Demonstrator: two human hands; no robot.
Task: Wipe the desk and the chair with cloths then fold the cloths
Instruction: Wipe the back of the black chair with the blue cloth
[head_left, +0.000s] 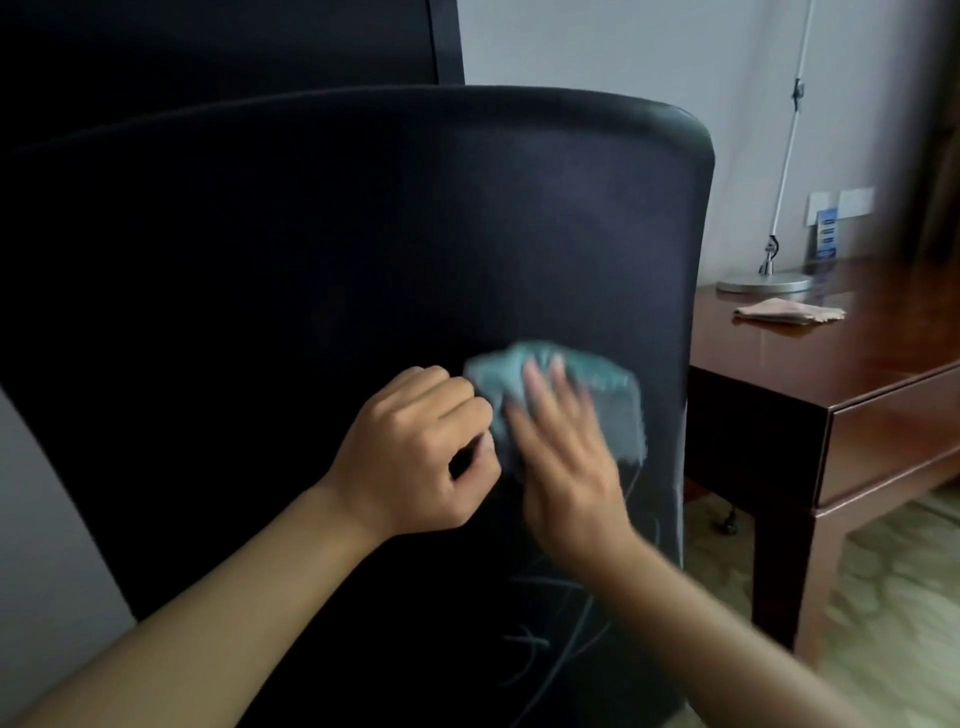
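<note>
On blue cloth (597, 395), flat right hand (561, 457)

I counted two cloths: one blue cloth (571, 395) against the single dark chair (363, 249), and one pink cloth (787, 312) lying on the one wooden bench (857, 374). I saw two hands, the left hand (421, 447) and the right hand (566, 467), one lamp (766, 280), and one blue card (826, 234) by the wall.

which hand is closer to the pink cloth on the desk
Right. The right hand lies flat on the blue cloth against the chair back, on the side toward the pink cloth. The left hand is farther away.
</note>
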